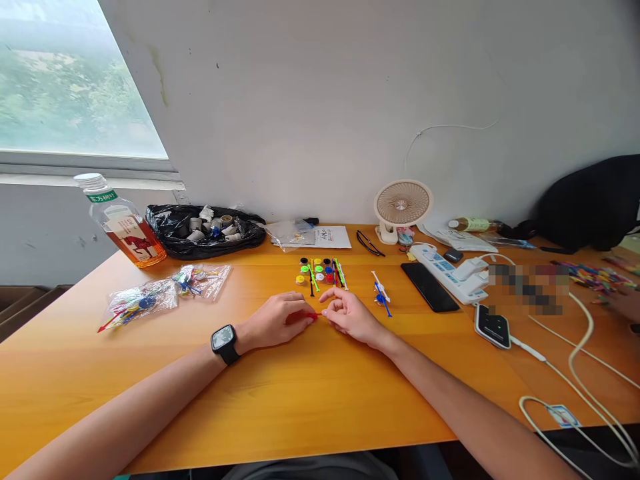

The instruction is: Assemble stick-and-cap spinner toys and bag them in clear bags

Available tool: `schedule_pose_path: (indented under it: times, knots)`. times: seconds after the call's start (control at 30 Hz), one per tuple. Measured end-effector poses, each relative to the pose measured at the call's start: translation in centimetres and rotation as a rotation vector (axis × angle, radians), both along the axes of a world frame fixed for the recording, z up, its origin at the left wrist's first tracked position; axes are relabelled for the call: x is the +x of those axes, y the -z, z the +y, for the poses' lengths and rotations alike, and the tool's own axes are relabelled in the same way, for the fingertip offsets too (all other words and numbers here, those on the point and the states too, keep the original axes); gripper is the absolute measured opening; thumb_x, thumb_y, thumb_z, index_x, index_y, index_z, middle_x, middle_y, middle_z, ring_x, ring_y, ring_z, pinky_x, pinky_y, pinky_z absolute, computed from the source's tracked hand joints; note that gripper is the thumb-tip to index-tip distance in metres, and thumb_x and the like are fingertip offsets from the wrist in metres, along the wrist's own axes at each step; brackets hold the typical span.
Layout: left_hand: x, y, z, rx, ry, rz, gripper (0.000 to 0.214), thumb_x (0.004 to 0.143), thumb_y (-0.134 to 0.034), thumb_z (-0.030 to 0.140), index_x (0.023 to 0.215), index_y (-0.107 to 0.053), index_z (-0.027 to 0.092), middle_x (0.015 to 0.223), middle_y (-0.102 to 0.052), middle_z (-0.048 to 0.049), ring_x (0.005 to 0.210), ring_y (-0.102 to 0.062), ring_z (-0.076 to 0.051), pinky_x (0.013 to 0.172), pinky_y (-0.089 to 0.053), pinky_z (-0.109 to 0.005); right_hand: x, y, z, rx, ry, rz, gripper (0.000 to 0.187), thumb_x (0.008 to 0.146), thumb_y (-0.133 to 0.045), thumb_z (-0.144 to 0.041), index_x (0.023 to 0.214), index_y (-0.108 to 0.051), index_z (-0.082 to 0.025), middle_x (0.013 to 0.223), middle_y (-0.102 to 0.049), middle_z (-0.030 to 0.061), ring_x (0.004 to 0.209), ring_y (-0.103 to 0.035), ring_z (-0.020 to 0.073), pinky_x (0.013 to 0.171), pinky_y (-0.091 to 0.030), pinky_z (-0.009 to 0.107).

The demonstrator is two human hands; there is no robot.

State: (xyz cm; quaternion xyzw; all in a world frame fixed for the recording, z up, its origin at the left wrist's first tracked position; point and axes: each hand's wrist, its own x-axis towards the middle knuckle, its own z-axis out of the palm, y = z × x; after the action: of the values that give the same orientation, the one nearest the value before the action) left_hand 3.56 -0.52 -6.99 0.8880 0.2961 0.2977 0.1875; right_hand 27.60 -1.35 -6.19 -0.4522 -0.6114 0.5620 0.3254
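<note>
Red plastic piece is held between the two hands, straight ahead of the person at twelve o'clock, over the near half of the counter; whether it touches the wood cannot be told. The left hand, with a black smartwatch at its wrist, has thumb and forefinger drawn narrow on the piece's nine o'clock end. The right hand pinches the thin three o'clock end in its fingertips, the other fingers loosely curled. Taking the piece as the dial's centre, coloured discs and slim sticks lie close by at twelve, sorted in a small group. Blue and white parts lie near two o'clock, by the right hand. Clear packets of similar parts lie between nine and ten, with a drink bottle behind them at ten. A desk fan stands at one o'clock by the wall, and a black phone lies between two and three, beside a white power strip.
</note>
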Motion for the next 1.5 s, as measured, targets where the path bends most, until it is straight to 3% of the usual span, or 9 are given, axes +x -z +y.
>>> schedule_pose_path:
  times: [0.17, 0.33, 0.5, 0.7, 0.97, 1.27, 1.5]
  knots:
    - [-0.2, -0.8, -0.2, -0.02, 0.01, 0.022, 0.012, 0.095, -0.065, 0.026, 0.101, -0.073, 0.021, 0.087, -0.071, -0.0053, 0.077, -0.065, -0.018, 0.07, -0.051, -0.029, -0.2, 0.4, -0.1, 0.084, -0.017, -0.045, 0.028, 0.086, -0.073, -0.033, 0.108, -0.061, -0.021, 0.07, -0.053, -0.0076, 0.047, -0.037, 0.0069, 0.046, -0.026, 0.021]
    - [-0.1, -1.1, -0.3, -0.038, 0.019, 0.026, 0.013, 0.097, -0.065, 0.03, 0.101, -0.073, 0.021, 0.088, -0.071, -0.005, 0.078, -0.065, -0.017, 0.071, -0.05, -0.028, -0.3, 0.8, -0.1, 0.141, 0.009, -0.08, 0.025, 0.086, -0.072, -0.03, 0.107, -0.062, -0.02, 0.072, -0.055, -0.0056, 0.052, -0.041, 0.0081, 0.05, -0.03, 0.023]
    - [0.0, -1.0, -0.2, -0.022, 0.038, 0.008, 0.019, 0.102, -0.059, 0.03, 0.095, -0.075, 0.022, 0.083, -0.071, -0.0048, 0.077, -0.064, -0.017, 0.073, -0.049, -0.03, -0.3, 0.7, -0.1, 0.135, 0.009, -0.116, 0.023, 0.086, -0.072, -0.03, 0.104, -0.062, -0.02, 0.07, -0.054, -0.0061, 0.051, -0.04, 0.008, 0.05, -0.028, 0.023]
    - [0.0, -1.0, 0.0, -0.007, 0.038, 0.023, 0.017, 0.099, -0.063, 0.027, 0.089, -0.076, 0.023, 0.086, -0.074, -0.0052, 0.082, -0.067, -0.019, 0.076, -0.051, -0.031, -0.3, 0.7, -0.1, 0.124, -0.018, -0.147, 0.022, 0.086, -0.073, -0.033, 0.099, -0.063, -0.018, 0.07, -0.053, -0.0054, 0.053, -0.042, 0.0085, 0.052, -0.029, 0.024]
    - [-0.1, -0.8, -0.4, -0.011, 0.008, 0.029, 0.016, 0.098, -0.064, 0.025, 0.089, -0.076, 0.022, 0.088, -0.073, -0.0041, 0.081, -0.067, -0.018, 0.074, -0.05, -0.028, -0.4, 0.7, 0.0, 0.091, -0.022, -0.147, 0.024, 0.086, -0.073, -0.036, 0.098, -0.063, -0.017, 0.069, -0.054, -0.0054, 0.055, -0.043, 0.0088, 0.054, -0.03, 0.024]
    - [0.2, 0.0, -1.0, 0.164, -0.038, 0.091, 0.017, 0.103, -0.056, 0.024, 0.092, -0.068, 0.02, 0.086, -0.069, -0.0058, 0.078, -0.065, -0.019, 0.071, -0.048, -0.03, -0.1, 1.2, -0.2, 0.174, -0.026, -0.08, 0.024, 0.089, -0.072, -0.036, 0.104, -0.066, -0.018, 0.076, -0.054, -0.0037, 0.06, -0.043, 0.0099, 0.057, -0.031, 0.025]
    - [1.1, 0.2, -1.2, 0.106, -0.07, 0.062, 0.019, 0.106, -0.054, 0.027, 0.095, -0.068, 0.019, 0.091, -0.071, -0.0069, 0.083, -0.067, -0.019, 0.075, -0.051, -0.03, 0.2, 1.5, -0.1, 0.186, -0.003, -0.043, 0.02, 0.091, -0.071, -0.035, 0.099, -0.065, -0.017, 0.074, -0.055, -0.0036, 0.059, -0.044, 0.0096, 0.054, -0.031, 0.024]
